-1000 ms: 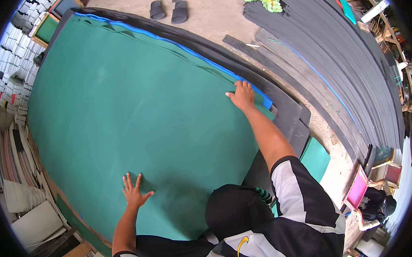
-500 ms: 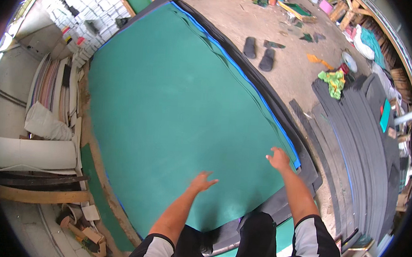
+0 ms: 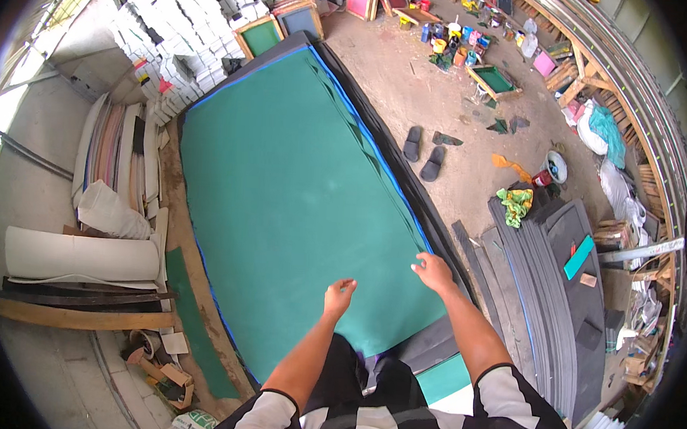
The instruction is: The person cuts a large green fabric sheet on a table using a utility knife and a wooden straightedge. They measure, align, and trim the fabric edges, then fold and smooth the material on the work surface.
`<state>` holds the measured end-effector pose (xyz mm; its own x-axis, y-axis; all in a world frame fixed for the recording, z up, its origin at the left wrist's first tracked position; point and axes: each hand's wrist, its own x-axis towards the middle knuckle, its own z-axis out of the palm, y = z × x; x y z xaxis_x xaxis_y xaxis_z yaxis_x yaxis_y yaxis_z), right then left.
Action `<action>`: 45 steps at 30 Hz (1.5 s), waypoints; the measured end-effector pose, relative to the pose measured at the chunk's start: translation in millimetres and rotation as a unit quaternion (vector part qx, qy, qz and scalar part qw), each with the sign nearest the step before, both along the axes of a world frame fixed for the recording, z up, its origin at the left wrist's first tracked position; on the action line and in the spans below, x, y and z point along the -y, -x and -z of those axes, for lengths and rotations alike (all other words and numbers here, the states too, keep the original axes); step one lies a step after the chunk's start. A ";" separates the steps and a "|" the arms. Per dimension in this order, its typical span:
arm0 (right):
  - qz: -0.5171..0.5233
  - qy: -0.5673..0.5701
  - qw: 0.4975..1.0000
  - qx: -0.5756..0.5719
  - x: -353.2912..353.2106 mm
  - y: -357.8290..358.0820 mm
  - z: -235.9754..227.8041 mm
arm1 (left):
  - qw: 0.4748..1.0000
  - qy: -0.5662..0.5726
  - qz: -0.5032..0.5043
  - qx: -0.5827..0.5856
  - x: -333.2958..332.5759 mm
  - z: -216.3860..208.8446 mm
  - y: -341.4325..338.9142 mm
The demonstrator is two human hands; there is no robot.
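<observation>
A large green sheet (image 3: 283, 188) lies over a broad stack, with a blue layer (image 3: 388, 170) and black sheets (image 3: 444, 255) showing along its right edge. Loose ripples run down that side of the green sheet. Over its near part hangs my left hand (image 3: 340, 297), fingers loosely curled and empty. My right hand (image 3: 434, 273) is by the near right edge, thumb and forefinger apart, with nothing seen in it. Whether either hand touches the sheet I cannot tell. My legs are against the stack's near end.
Right of the stack stands a pile of grey sheets (image 3: 522, 294) with a patterned cloth (image 3: 514, 205) on it. Black slippers (image 3: 431, 164) lie on the floor beyond. At left are a white roll (image 3: 81, 257) and a wooden beam (image 3: 82, 318). Paint containers (image 3: 453, 45) stand far back.
The view has shifted, showing more of the far floor and walls. My hands are closer together, and the left fingers are less spread. The green sheet looks much the same.
</observation>
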<state>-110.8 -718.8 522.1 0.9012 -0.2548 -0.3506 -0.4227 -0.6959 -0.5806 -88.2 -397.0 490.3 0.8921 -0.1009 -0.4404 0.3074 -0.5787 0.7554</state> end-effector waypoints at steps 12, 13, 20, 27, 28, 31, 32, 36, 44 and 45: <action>-0.128 -0.008 0.988 0.081 -12.5 -312.3 -90.0 | 0.995 0.057 -0.078 -0.030 30.5 -61.0 -255.4; -0.120 -0.011 0.989 0.085 -13.1 -337.0 -95.4 | 0.993 0.059 -0.080 -0.056 31.7 -70.2 -279.0; -0.135 -0.041 0.990 0.029 -12.2 -493.1 -155.6 | 0.991 0.065 -0.108 -0.038 52.2 -166.7 -437.3; -0.151 -0.052 0.986 0.051 10.9 -648.2 -175.0 | 0.985 0.099 -0.134 -0.050 77.5 -160.9 -593.1; -0.161 -0.053 0.984 0.054 17.7 -677.4 -174.9 | 0.985 0.100 -0.133 -0.048 78.6 -158.4 -623.3; -0.173 -0.047 0.982 0.054 31.8 -745.6 -168.4 | 0.983 0.098 -0.146 -0.057 84.0 -148.7 -687.3; -0.184 -0.041 0.981 0.044 33.3 -771.5 -181.1 | 0.982 0.096 -0.153 -0.058 83.7 -148.1 -707.1; -0.230 -0.013 0.973 0.031 45.3 -872.0 -199.9 | 0.977 0.102 -0.170 -0.075 95.2 -175.8 -789.7; -0.323 0.003 0.946 0.029 13.0 -1087.8 -195.7 | 0.943 0.173 -0.275 -0.069 90.8 -139.9 -958.2; -0.337 0.002 0.941 0.020 6.8 -1115.6 -190.2 | 0.940 0.175 -0.284 -0.072 90.6 -133.6 -980.8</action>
<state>1004.7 -725.7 712.3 0.8709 0.3793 -0.3125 0.1386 -0.7996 -0.5843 892.6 -487.6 624.0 0.7794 0.2121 -0.5896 0.6056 -0.0134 0.7957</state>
